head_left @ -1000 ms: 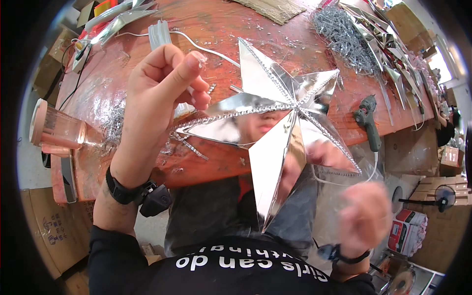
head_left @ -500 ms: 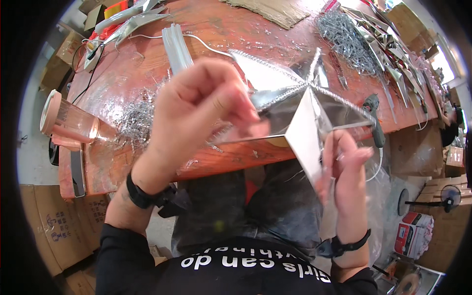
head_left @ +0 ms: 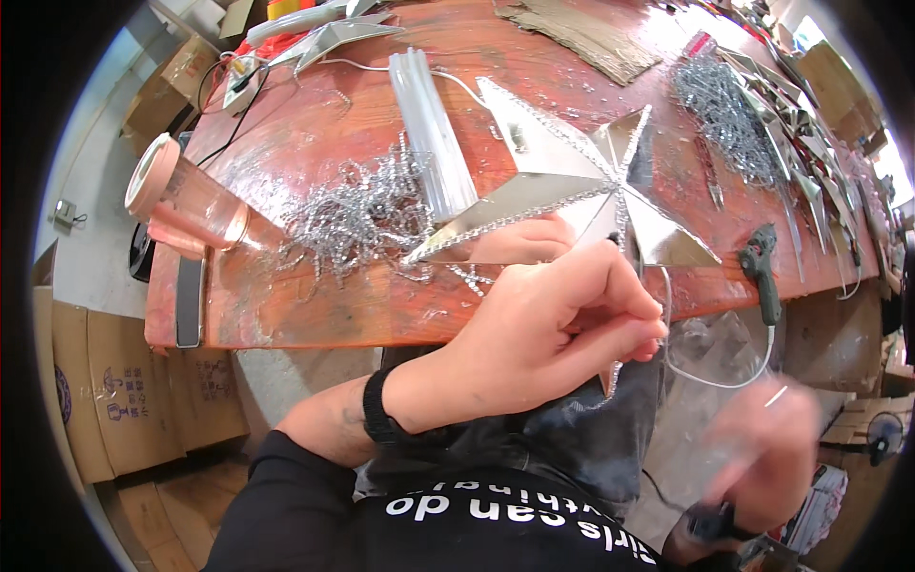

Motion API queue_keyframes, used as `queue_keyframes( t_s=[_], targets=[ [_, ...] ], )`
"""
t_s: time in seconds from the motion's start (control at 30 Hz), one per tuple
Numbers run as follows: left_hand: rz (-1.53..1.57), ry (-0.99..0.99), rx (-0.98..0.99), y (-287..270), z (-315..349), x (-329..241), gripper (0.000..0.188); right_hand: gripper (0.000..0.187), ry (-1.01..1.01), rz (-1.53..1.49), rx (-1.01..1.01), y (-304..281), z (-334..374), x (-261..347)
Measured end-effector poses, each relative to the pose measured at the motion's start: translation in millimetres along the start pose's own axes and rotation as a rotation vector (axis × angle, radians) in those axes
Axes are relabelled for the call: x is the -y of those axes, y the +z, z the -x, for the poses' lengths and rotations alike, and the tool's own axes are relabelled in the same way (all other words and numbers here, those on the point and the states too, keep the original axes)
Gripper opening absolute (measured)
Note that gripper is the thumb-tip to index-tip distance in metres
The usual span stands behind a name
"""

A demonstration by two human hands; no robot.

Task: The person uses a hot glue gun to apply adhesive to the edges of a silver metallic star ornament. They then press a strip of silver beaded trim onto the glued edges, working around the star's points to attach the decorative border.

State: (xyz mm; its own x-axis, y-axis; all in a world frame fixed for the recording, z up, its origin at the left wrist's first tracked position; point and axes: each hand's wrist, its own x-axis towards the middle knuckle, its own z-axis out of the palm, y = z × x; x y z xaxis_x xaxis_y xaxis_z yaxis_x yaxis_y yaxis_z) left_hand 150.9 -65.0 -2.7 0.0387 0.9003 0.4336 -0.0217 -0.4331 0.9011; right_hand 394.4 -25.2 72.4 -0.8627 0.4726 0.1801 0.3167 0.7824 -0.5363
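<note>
A silver mirror-faced star [head_left: 558, 191], its ridges lined with sparkling bead trim, rests at the table's near edge, its lowest point jutting past it. My left hand [head_left: 543, 329] lies over the star's lower part, thumb and fingers pinched together. What they pinch, if anything, is hidden. Right of my lap, my right hand [head_left: 772, 443] is apart from the star and smeared by motion. A short white streak shows at it that I cannot identify. A green glue gun [head_left: 760, 262] sits at the table edge above that hand. Left of the star lies a tangle of silver bead trim [head_left: 357, 224].
Clear glue sticks [head_left: 429, 133] lie beyond the tangle. A lidded tumbler [head_left: 191, 205] stands at the left, with a power strip [head_left: 238, 92] behind it. Another trim heap [head_left: 724, 119] and silver pieces [head_left: 810, 172] fill the far right. Flattened cardboard [head_left: 581, 40] lies at the back.
My left hand has moved right and down over the star's lower part. My right hand has left the star's lower point and swung down to the right. The whole view has shifted.
</note>
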Motion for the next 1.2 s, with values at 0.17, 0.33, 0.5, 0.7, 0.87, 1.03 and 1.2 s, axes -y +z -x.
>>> queue_keyframes(
  t_s=[0.17, 0.33, 0.5, 0.7, 0.87, 1.03, 1.2],
  targets=[
    [0.1, 0.094, -0.102, -16.8, 14.9, -14.5, 0.015, 0.03, -0.215, -0.308, 0.647, 82.0, -9.7, -0.1],
    [0.035, -0.122, -0.604, -44.7, 52.9, -36.2, 0.028, 0.037, -0.386, -0.689, 0.327, 155.3, -37.0, -5.7],
    [0.128, -0.186, -0.583, -83.2, 100.1, -34.8, 0.016, 0.03, -0.488, -0.105, -0.313, 175.6, -79.5, -3.3],
    [0.01, -0.229, -0.581, -81.2, 108.3, -28.7, 0.009, 0.026, -0.135, 0.274, -0.491, 178.1, -100.1, -2.1],
    [-0.014, -0.303, -0.535, -72.8, 102.5, -28.9, 0.007, 0.025, -0.244, 0.276, -0.445, 176.7, -94.3, -4.0],
    [-0.077, -0.322, -0.527, -69.2, 107.6, -22.6, 0.008, 0.021, -0.48, 0.322, -0.444, 178.9, -87.8, -10.8],
    [-0.217, -0.276, -0.571, -71.2, 108.5, -17.1, 0.016, 0.021, -0.49, 0.087, -0.432, 175.7, -68.1, 2.6]
  ],
)
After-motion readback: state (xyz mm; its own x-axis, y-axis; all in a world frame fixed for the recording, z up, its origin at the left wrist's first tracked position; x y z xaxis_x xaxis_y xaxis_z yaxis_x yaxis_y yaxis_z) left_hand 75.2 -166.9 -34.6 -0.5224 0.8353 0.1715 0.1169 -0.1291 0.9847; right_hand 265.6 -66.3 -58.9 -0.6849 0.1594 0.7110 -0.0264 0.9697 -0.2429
